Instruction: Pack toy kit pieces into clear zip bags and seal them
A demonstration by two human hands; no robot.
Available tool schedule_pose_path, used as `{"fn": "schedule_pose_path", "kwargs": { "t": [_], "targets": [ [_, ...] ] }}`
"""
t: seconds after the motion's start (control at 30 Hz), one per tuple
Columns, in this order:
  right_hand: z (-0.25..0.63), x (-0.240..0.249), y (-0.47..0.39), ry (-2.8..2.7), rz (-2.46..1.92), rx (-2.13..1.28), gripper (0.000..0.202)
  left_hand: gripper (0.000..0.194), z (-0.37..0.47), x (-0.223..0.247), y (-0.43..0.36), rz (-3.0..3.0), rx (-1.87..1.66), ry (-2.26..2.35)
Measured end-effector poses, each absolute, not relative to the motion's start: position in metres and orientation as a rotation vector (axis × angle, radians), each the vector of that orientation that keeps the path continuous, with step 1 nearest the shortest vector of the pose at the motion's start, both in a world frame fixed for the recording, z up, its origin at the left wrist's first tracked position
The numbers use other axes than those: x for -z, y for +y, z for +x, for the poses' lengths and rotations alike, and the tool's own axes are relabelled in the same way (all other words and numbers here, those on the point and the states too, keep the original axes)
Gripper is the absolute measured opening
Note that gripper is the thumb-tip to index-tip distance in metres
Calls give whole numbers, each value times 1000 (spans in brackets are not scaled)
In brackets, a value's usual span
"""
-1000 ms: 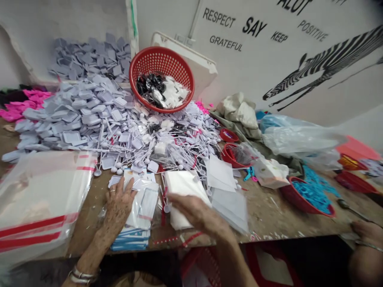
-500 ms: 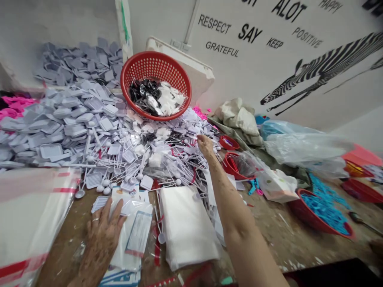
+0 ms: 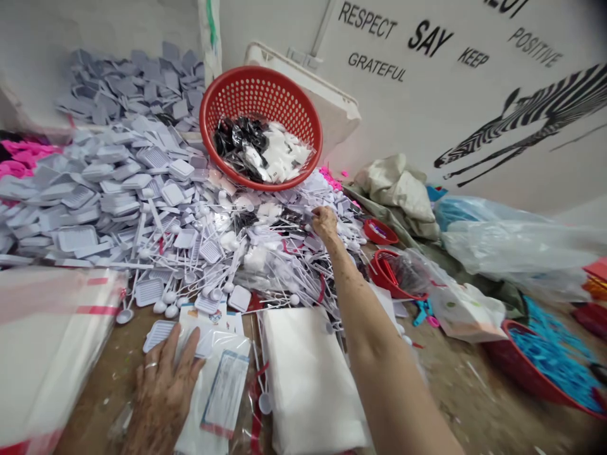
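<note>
My left hand (image 3: 164, 385), a ring on one finger, lies flat with its fingers apart over the edge of a clear plastic bag (image 3: 213, 385) that has a printed card (image 3: 222, 387) inside. A small white ribbed tray with a handle (image 3: 159, 335) pokes out by its fingertips. Stretched far forward, my right hand (image 3: 325, 222) dips into a heap of white plastic spoons (image 3: 211, 294) and small bags. Its fingers are bent together; what they grip is too small to make out. Between the arms rests a stack of clear bags (image 3: 308, 379).
A red perforated basket (image 3: 260, 88) with black and white packets stands on the heap. White ribbed trays (image 3: 109, 170) pile up at left, above large plastic bags (image 3: 52, 354). At right are small red bowls (image 3: 379, 232), a tissue pack (image 3: 467, 309) and a bowl of blue pieces (image 3: 526, 373).
The view has shifted slightly, so most things sit differently in frame. My right hand's fingers have drawn in at the heap; my left hand stays on the bag.
</note>
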State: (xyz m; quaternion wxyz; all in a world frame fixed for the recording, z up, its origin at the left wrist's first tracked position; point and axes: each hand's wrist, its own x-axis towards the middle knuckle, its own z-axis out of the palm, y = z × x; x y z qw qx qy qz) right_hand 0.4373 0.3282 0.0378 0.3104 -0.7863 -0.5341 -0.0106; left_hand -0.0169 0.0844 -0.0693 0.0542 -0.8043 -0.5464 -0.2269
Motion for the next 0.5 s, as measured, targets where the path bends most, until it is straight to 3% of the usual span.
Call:
{"fn": "schedule_pose_path", "kwargs": {
  "t": [0.17, 0.3, 0.37, 0.5],
  "targets": [
    [407, -64, 285, -1505, -1942, -64, 10, 36, -4, 59, 86, -2390, 759, -1699],
    [366, -82, 226, -1605, -1770, -270, 9, 34, -1, 37, 88, -2377, 811, -1742],
    [340, -85, 188, -1644, -1689, -407, 16, 35, -6, 13, 80, -2378, 1033, -1708],
    [282, -89, 110, -1575, -1523, -745, 21, 38, -28, -43, 33, -2376, 1890, -1496]
  ]
}}
